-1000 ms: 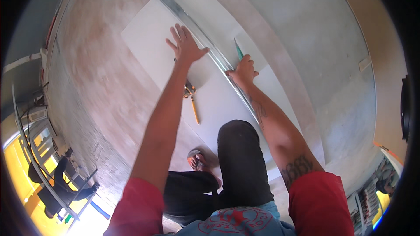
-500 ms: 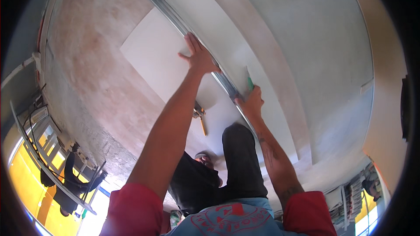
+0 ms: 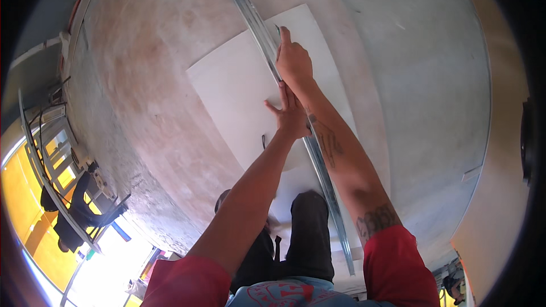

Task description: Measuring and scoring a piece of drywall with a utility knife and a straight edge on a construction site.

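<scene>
A white board (image 3: 227, 91) lies on the floor, and a long metal profile (image 3: 325, 176) crosses it from far left to near right. My left hand (image 3: 292, 118) presses down on the profile and board with its fingers spread. Beyond it, close to the board's far edge, my right hand (image 3: 296, 63) is closed around a green-handled utility knife (image 3: 278, 30). Most of the knife is hidden by the fingers; its tip end shows beside the profile. A small dark object (image 3: 263, 141) rests on the board next to my left forearm.
The plastered floor (image 3: 153, 68) surrounds the board, with a wall (image 3: 500, 119) along the right. At the far left are a metal frame (image 3: 48, 179) and a person in dark clothes (image 3: 79, 213). My bent knee (image 3: 310, 213) is near the board's near end.
My right hand has moved far up along the profile with the knife, past my left hand. My left hand still presses on the profile. The view has shifted, showing more of the profile's near end.
</scene>
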A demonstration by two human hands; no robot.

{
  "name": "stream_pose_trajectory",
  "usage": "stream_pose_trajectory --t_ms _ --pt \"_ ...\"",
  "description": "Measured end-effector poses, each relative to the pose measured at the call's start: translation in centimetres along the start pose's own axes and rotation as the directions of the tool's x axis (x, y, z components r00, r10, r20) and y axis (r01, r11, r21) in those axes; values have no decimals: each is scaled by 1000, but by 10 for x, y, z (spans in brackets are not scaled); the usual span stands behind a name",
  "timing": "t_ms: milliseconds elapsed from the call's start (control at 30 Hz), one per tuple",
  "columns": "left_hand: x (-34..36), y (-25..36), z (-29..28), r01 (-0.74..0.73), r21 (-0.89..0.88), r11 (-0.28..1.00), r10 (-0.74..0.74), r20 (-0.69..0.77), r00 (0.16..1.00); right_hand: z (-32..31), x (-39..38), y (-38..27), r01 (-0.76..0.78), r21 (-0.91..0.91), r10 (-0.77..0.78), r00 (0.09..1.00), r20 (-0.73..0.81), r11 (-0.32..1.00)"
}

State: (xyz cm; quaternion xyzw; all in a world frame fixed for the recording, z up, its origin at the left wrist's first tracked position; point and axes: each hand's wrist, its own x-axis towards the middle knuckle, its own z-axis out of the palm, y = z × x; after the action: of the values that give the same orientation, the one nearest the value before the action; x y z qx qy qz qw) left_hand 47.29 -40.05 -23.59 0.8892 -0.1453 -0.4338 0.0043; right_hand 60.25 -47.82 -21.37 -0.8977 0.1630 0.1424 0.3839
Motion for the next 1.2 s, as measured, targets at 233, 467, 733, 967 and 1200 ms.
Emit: stream_pose_trajectory --t_ms 233,467,733,967,1200 --pt "3 1 8 -44 29 999 46 -78 996 16 19 -7 75 24 -76 996 56 997" --pt "5 -2 16 -13 81 997 25 -147 989 12 28 -19 80 -11 -78 990 116 997" --pt "6 -1 14 -24 142 990 38 -99 994 7 19 -14 88 -12 -86 989 117 996" --pt "2 6 10 -108 58 992 113 -90 990 7 -65 39 71 -46 -66 991 119 996" --pt "6 13 8 65 278 958 -31 -124 992 -2 -190 96 -86 -176 131 957 260 981"
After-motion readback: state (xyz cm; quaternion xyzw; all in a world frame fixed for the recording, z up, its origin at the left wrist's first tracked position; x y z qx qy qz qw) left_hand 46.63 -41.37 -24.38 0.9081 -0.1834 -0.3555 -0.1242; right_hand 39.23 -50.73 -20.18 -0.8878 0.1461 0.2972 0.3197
